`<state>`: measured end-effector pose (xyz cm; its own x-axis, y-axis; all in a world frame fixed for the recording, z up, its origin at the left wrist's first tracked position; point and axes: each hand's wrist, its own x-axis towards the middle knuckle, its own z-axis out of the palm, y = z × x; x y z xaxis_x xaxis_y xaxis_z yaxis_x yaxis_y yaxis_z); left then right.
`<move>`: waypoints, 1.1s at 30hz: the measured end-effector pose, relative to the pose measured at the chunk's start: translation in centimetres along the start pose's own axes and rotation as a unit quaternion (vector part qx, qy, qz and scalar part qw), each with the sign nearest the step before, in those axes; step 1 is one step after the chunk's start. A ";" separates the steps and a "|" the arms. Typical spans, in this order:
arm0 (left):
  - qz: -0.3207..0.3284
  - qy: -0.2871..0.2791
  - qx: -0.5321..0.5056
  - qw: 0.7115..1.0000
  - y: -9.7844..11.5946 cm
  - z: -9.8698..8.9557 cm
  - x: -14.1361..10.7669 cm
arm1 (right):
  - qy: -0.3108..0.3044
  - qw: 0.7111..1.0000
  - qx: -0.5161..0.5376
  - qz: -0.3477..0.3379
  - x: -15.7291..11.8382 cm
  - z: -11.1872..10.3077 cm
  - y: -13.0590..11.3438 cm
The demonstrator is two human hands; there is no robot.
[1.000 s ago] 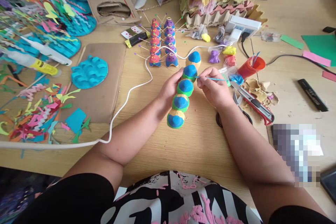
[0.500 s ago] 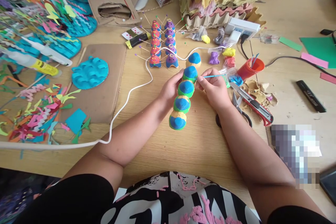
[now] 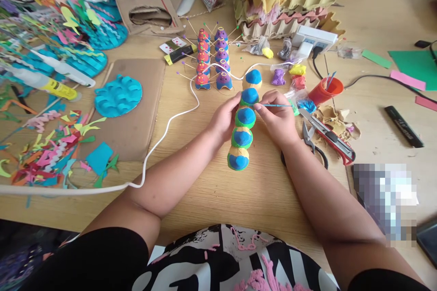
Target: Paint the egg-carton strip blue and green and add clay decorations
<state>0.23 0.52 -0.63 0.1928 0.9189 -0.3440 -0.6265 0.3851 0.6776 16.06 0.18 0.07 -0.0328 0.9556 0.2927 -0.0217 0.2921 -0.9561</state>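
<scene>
My left hand [image 3: 224,117] is closed around the left side of an egg-carton strip [image 3: 245,117], a row of several bumps capped in blue with green clay around most of them. The far bump shows blue over bare tan card. My right hand [image 3: 277,120] pinches a thin blue stick [image 3: 278,105]. Its tip end is at the right side of the second bump from the far end, by the green edge; the exact contact is hidden by my fingers. The strip is held above the table, its near end pointing towards me.
Scissors [image 3: 310,143], a red utility knife [image 3: 329,138] and an orange cup [image 3: 326,91] lie to the right. Finished red and purple carton strips [image 3: 221,61] stand behind. A white cable [image 3: 167,132] crosses the table. Paper scraps [image 3: 51,154] and cardboard [image 3: 136,132] are left.
The strip's near end has swung slightly right. My right hand has shifted a little left and down along it, the stick now lying more level.
</scene>
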 end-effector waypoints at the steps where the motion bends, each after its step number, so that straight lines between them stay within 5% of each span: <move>1: -0.002 -0.002 -0.003 1.000 0.0 0.0 0.0 | 0.003 1.000 -0.003 -0.008 0.0 0.0 0.0; 14: 0.040 0.021 0.009 0.999 -0.3 0.7 -0.4 | 0.006 0.996 -0.066 -0.055 0.0 -0.1 0.1; 25: 0.184 0.008 0.067 0.981 -1.1 -0.2 0.4 | -0.024 0.988 -0.092 -0.121 0.5 -0.8 1.6; 33: 0.206 -0.016 0.113 0.972 -1.4 -0.9 0.9 | -0.043 0.996 -0.034 -0.071 0.6 -0.9 2.6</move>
<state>0.64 0.76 -2.49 -0.0143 0.9999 0.0047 -0.4745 -0.0110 0.8802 16.87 1.51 -2.22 -0.1207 0.8985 0.4220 0.0357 0.4287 -0.9027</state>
